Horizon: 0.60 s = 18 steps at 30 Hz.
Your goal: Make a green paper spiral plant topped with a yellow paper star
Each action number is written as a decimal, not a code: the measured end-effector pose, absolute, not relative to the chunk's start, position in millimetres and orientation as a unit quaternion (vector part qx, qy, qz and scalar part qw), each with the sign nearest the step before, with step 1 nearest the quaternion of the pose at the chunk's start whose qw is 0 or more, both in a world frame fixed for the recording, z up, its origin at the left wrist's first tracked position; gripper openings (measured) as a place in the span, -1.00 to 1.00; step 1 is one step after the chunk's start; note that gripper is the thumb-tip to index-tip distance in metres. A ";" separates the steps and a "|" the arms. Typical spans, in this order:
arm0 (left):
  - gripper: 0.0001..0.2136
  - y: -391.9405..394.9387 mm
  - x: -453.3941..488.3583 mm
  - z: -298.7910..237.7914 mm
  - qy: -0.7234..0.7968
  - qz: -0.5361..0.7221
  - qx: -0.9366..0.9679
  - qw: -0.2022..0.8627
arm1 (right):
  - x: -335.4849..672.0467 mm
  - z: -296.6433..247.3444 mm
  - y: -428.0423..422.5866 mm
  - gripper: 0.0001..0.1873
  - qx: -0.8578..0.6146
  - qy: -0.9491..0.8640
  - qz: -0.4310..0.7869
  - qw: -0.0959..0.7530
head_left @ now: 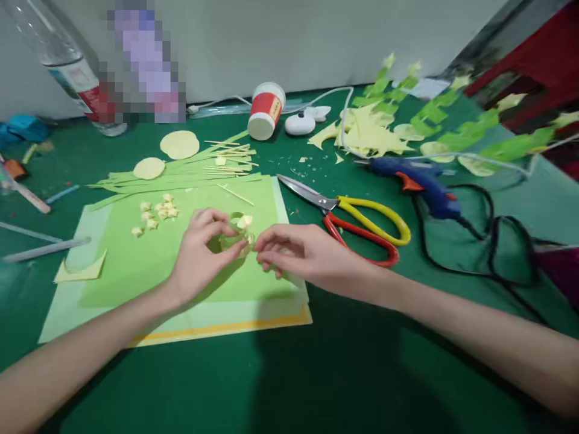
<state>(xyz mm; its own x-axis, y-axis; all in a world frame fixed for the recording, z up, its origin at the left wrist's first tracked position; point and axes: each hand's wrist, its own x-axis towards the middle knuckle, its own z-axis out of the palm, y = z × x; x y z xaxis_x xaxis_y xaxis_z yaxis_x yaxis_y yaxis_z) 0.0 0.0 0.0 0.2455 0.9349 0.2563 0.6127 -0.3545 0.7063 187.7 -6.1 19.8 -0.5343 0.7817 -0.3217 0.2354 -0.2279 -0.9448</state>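
My left hand (205, 247) is closed around a small craft piece of curled green paper (236, 218), pinching it between thumb and forefinger. A pale yellow paper star (245, 222) shows at its upper side; other parts are behind the fingers. My right hand (289, 248) is close on the right, fingertips together at the edge of the piece; what they pinch, if anything, cannot be made out. Beneath both lies a stack of green paper sheets (136, 265). Several small folded paper stars (163, 208) rest on it, left of my left hand.
Scissors (332, 202) with yellow and red handles lie right of the sheets. Farther right are a blue glue gun (418, 181) and its black cord (425, 247). Behind are green paper strips (176, 182), a tipped paper cup (266, 111), a plastic bottle (85, 84) and yellow paper scraps (371, 132).
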 end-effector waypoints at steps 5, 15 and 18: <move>-0.88 -1.2 2.1 -1.4 0.515 0.338 0.751 0.238 | 189.7 18.7 -4.2 -0.92 -0.468 -0.653 0.573 0.162; -0.90 -0.7 3.0 0.3 0.506 0.346 0.749 0.253 | 196.7 12.4 4.0 -0.91 -0.432 -0.762 0.314 0.366; -0.89 -0.7 3.1 0.0 0.504 0.347 0.751 0.249 | 193.4 10.8 8.0 -0.87 -0.414 -0.758 0.324 0.386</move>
<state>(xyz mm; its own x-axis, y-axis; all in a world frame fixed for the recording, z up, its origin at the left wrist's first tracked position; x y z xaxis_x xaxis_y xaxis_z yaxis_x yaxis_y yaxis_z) 3.1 -0.7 0.0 0.2519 0.9292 0.2705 0.5835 -0.3688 0.7236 193.4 8.0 10.8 -0.3598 0.8778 0.3163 0.3770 0.4469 -0.8113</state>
